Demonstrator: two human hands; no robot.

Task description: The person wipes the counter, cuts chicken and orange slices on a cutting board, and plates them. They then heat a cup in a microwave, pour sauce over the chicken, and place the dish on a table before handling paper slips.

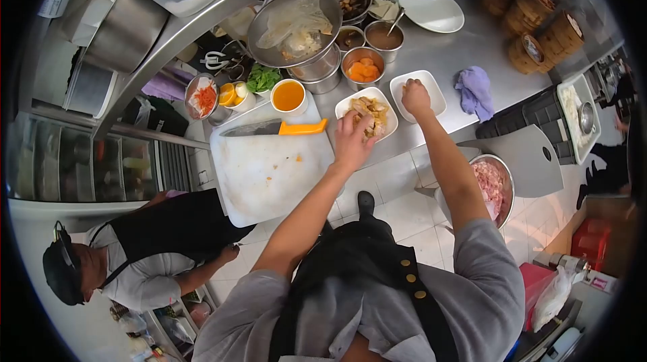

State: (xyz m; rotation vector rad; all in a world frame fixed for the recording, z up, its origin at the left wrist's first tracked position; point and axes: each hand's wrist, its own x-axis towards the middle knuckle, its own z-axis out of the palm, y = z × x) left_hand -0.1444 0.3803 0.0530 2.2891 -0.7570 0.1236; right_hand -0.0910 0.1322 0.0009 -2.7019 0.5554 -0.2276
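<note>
My left hand reaches into a white square bowl of yellowish, cooked-looking food pieces. Its fingers curl around some of them. Just right of it, my right hand is inside a second white square bowl, fingers pressed together and pointing down. Whatever they hold is hidden beneath the hand. Left of the bowls, a knife with an orange handle lies across the top of a white cutting board with a few orange scraps on it.
Behind the bowls stand a cup of orange liquid, a tin of orange slices and a large metal bowl. A purple cloth lies to the right. A basin of raw meat sits lower right. A co-worker stands left.
</note>
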